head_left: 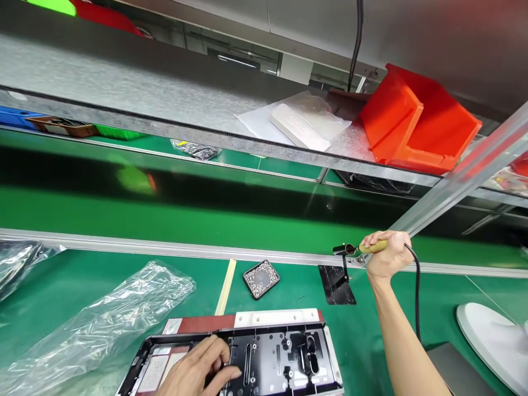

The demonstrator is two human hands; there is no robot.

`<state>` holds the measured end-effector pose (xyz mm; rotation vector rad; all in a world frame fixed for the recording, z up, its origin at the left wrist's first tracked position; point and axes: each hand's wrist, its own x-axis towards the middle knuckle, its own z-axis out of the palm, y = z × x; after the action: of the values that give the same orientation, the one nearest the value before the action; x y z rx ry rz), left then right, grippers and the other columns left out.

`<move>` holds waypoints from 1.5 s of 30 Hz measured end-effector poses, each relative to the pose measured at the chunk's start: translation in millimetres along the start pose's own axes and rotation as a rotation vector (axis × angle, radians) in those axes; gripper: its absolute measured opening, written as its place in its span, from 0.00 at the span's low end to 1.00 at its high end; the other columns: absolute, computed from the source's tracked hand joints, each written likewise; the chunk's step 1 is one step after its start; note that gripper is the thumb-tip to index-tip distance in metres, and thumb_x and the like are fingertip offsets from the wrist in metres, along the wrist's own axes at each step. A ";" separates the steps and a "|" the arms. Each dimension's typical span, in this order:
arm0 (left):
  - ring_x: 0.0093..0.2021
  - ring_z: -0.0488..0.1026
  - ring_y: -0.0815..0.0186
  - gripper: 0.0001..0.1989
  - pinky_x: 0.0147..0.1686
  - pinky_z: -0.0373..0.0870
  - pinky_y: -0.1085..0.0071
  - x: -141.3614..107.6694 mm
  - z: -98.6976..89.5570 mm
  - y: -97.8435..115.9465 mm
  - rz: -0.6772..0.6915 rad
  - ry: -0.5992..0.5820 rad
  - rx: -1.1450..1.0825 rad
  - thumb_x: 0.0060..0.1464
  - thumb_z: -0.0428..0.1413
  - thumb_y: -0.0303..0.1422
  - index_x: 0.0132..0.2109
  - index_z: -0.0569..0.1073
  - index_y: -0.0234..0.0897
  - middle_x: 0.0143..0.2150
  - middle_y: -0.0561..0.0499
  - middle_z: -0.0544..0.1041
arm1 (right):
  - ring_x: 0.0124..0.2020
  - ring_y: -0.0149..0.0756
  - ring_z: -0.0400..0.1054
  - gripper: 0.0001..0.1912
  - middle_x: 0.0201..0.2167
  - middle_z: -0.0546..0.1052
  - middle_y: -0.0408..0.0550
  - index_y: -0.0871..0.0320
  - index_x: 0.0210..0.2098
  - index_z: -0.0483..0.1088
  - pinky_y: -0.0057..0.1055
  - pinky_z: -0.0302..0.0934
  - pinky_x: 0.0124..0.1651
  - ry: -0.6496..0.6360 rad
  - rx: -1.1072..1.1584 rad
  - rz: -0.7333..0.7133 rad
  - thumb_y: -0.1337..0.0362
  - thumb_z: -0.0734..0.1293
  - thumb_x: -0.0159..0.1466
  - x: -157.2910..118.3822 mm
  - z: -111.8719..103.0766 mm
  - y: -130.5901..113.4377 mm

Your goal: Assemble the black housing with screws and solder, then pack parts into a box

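My right hand (390, 254) is closed around the yellow handle of a soldering iron (373, 246), with a black cord running from its rear. The iron's front end is at the ring of a small black stand (345, 251), on a black base plate (336, 285); the tip is hidden. My left hand (202, 366) is over a black plastic housing (270, 357), fingers curled and thumb apart from them, with no object visible between them. The housing lies on a reddish-brown fixture (206, 323) with a white strip (276, 317) along its back.
A small black tray (261, 279) of tiny metal parts is behind the housing. Clear plastic bags (111, 324) lie at left. A metal shelf (165, 82) crosses above, bearing an orange bin (416, 121) and a white block in plastic. A slanted metal post (466, 165) and white round base (487, 341) are right.
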<state>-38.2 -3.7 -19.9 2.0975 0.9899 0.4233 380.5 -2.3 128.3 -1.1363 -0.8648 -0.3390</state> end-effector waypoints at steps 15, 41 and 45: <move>0.36 0.72 0.64 0.11 0.38 0.63 0.68 -3.7 -16.0 27.5 -0.055 -0.058 0.019 0.67 0.57 0.42 0.38 0.69 0.42 0.37 0.55 0.73 | 0.31 0.38 0.71 0.29 0.34 0.79 0.48 0.56 0.45 0.73 0.32 0.63 0.34 -0.645 -0.778 0.575 0.36 0.61 0.66 -93.4 -93.1 -46.3; 0.37 0.72 0.64 0.09 0.40 0.68 0.67 -15.0 -54.0 60.4 0.247 0.306 0.131 0.70 0.55 0.37 0.41 0.73 0.38 0.37 0.50 0.76 | 0.13 0.34 0.54 0.19 0.13 0.57 0.32 0.51 0.51 0.67 0.28 0.50 0.22 -1.096 -0.749 0.328 0.48 0.54 0.72 -185.8 -80.2 -109.4; 0.39 0.73 0.65 0.10 0.41 0.68 0.68 -35.1 -104.6 64.5 0.121 0.557 0.126 0.70 0.53 0.38 0.40 0.74 0.39 0.39 0.50 0.78 | 0.15 0.35 0.57 0.21 0.15 0.60 0.33 0.50 0.50 0.66 0.29 0.51 0.24 -1.082 -0.732 0.460 0.45 0.54 0.71 -181.8 -85.6 -115.5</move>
<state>-87.3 -4.5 98.1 2.2062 1.2250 1.0730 226.7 -159.2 54.5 -2.2264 -1.4060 0.4506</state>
